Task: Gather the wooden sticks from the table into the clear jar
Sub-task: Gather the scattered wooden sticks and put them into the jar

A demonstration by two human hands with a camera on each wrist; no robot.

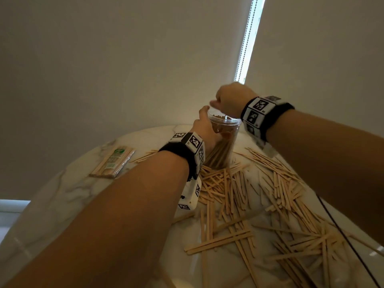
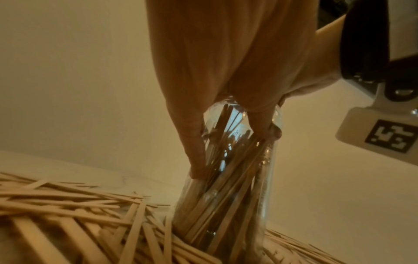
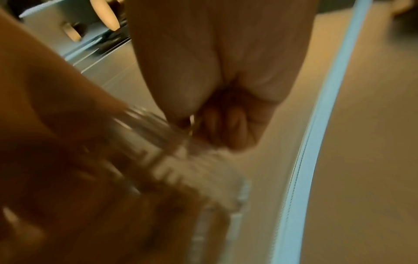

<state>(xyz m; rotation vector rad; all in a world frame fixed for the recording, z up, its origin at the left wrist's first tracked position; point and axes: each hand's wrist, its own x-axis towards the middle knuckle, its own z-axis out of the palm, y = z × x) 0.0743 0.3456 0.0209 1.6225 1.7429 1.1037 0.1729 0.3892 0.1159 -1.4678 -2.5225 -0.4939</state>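
Clear jar (image 1: 223,138) stands upright at the far middle of the table (image 1: 62,183), its foot in the near pile of loose wooden sticks (image 1: 239,194). Already well filled: sticks inside stand roughly on end, long axes near vertical, tops just below the rim.

Left hand (image 1: 202,126) grips the jar's left wall, fingers curled round it, thumb and fingers visible through the plastic in the left wrist view.

Right hand (image 1: 230,99) hovers directly over the jar mouth, fingers curled inward. Right wrist view is blurred; cannot tell whether the grip has a stick in it.

Key relation: the remaining sticks lie flat, near and right of the jar, below the right hand. Judgement: the right hand is the free one and nearer; each bundle must be turned from flat to upright to enter.

Wrapped stick packet (image 1: 113,162) lies far left, apart.
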